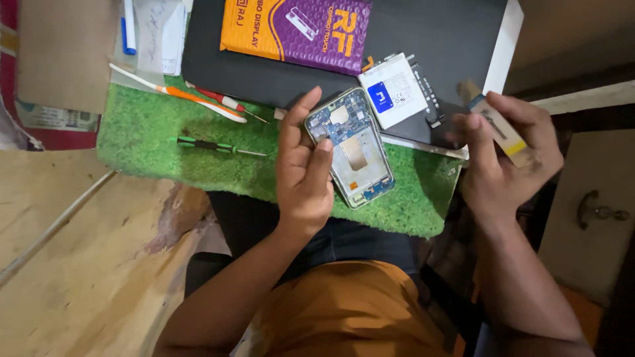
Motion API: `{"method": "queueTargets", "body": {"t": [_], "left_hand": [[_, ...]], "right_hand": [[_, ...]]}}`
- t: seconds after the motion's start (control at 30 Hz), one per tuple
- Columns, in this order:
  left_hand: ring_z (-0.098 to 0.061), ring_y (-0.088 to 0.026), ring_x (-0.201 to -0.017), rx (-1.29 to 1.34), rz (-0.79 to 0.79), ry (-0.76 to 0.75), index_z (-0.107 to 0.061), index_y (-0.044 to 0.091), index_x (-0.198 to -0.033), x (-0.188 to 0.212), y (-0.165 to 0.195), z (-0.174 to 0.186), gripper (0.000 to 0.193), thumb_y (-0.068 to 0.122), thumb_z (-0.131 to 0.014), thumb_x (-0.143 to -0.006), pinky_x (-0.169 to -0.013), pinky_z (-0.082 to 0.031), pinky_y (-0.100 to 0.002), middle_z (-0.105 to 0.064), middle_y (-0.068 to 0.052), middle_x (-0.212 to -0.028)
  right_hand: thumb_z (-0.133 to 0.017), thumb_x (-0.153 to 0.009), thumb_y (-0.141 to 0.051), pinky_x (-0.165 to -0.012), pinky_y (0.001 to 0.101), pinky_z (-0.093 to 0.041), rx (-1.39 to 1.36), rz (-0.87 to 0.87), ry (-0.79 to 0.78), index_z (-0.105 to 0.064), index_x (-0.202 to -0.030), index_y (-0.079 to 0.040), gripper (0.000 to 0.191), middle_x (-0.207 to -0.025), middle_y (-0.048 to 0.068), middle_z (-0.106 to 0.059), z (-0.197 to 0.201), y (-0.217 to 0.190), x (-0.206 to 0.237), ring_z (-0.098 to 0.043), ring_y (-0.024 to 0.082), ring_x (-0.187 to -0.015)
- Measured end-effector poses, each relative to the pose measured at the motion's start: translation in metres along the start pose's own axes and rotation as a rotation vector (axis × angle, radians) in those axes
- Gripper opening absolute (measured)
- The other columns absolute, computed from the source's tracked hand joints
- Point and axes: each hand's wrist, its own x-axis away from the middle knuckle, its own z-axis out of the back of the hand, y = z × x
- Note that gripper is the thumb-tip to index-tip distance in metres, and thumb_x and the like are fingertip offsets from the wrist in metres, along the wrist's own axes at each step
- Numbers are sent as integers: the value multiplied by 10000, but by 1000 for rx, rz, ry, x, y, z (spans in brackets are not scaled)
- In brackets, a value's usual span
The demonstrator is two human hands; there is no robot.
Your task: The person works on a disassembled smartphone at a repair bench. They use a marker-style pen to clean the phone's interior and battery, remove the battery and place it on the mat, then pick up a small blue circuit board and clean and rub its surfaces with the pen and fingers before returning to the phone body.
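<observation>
Your left hand point(303, 168) holds the opened phone frame point(350, 149) up over the green turf mat point(165, 149), thumb and fingers pinching its left edge, circuit board facing you. Your right hand point(506, 155) has its grip closed round a small yellowish tube or tool point(499, 125), off the mat's right end; what it is exactly is too blurred to tell. The frame looks light and stiff but fragile: bare board at the top, thin rails down the sides, an empty bay in the middle. Keep your hold on the metal side rails, not on the board or connectors, and I'd judge a light pinch is enough. Just beside it, the white battery point(395, 98) lies on the black pad point(278, 73), with a purple and orange packet point(297, 26) above. A green screwdriver point(211, 145) and an orange-and-white tool point(178, 94) lie on the mat to your left
</observation>
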Motion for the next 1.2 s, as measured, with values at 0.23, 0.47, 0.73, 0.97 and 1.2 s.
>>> {"method": "queueTargets", "body": {"t": [0.23, 0.47, 0.73, 0.97, 1.2], "left_hand": [[-586, -152, -1209, 184, -3, 28, -308, 2, -1619, -3, 4, 2, 528, -30, -495, -1127, -1168, -459, -354, -598, -119, -1323], [-576, -206, -1329, 290, 9, 100, -417, -44, -1576, -3, 17, 0, 452, -21, -506, -1133, -1215, -439, -394, -585, -150, -1424], [-574, -254, -1331, 434, 98, 50, -393, -9, -1557, 4, 7, 9, 446, -1, -542, -1137, -1203, -441, -451, -583, -160, -1421], [-496, -292, -1456, 162, 208, -156, -109, 134, -1675, 21, -2, -7, 855, -131, -517, -972, -1251, -421, -471, -434, -171, -1569], [-440, -359, -1532, 70, 142, -199, 43, 197, -1635, 18, 6, -21, 974, -189, -510, -933, -1267, -392, -510, -336, -223, -1662]], "right_hand": [[-590, -1155, -41, -929, 371, -666, 49, 171, -188, -580, -1358, 67, 230, -1127, 236, -724, -3, -1, 18, -768, 278, -1013], [-522, -1139, -134, -932, 361, -676, 30, 125, -334, -600, -1385, 33, 308, -1172, 188, -739, -13, -12, 23, -773, 267, -1080], [-701, -1003, 14, -870, 303, -612, -204, -365, -298, -685, -1240, 66, 243, -1149, 187, -739, -10, -16, 30, -729, 189, -940], [-706, -983, 15, -870, 301, -621, -368, -390, -197, -662, -1237, 51, 259, -1176, 166, -740, -18, -11, 40, -728, 167, -952], [-772, -942, 28, -903, 259, -560, 36, -42, -310, -704, -1212, 27, 278, -1165, 155, -745, -12, -15, 42, -719, 184, -981]]}}
